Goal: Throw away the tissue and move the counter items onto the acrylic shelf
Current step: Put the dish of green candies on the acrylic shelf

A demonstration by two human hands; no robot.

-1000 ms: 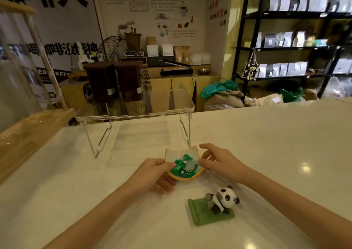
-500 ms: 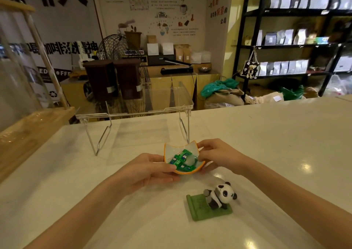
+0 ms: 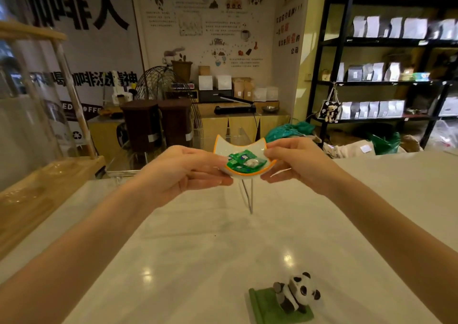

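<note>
A small white dish [image 3: 224, 148] with an orange rim and cat-ear corners holds several green wrapped candies [image 3: 244, 161]. My left hand [image 3: 183, 172] grips its left side and my right hand [image 3: 295, 163] grips its right side. The dish hangs in the air at about the height of the clear acrylic shelf [image 3: 238, 135], which is mostly hidden behind the hands; one thin leg [image 3: 249, 197] shows below. A panda figure on a green base [image 3: 288, 299] stands on the white counter [image 3: 198, 249] near the front. No tissue is visible.
A wooden-framed glass case [image 3: 37, 150] stands along the counter's left edge. Behind the counter are brown bins [image 3: 158, 123], a wire fan and a wooden cabinet. Black shelving with bags [image 3: 379, 70] fills the right background.
Both hands have lifted the candy dish off the counter and carried it up and away from me toward the acrylic shelf. The panda figure has stayed in place.
</note>
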